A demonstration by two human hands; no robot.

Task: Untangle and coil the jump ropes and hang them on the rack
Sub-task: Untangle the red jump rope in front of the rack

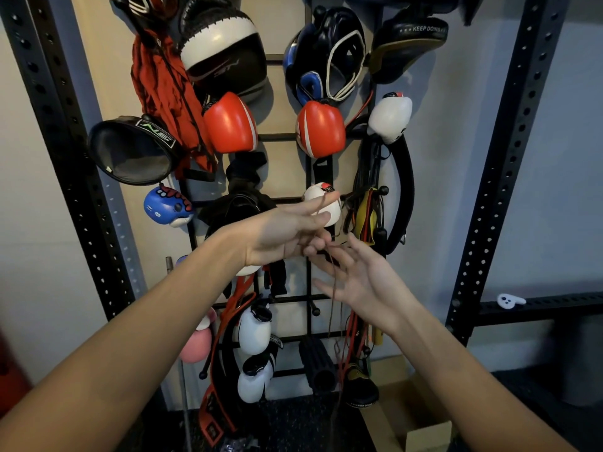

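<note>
Before the rack [287, 200], thin rope [332, 288] drapes across both slack, open-fingered grips.

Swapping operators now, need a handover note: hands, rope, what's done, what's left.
Left hand: fingers spread, thin dark rope draped over them.
Right hand: open, palm up, rope running across its fingers, no firm grip.
Rope hangs loose in front of the wall rack, uncoiled.
Bundled ropes already hang on a peg to the right.
Left: coil this rope, hang it.
</note>
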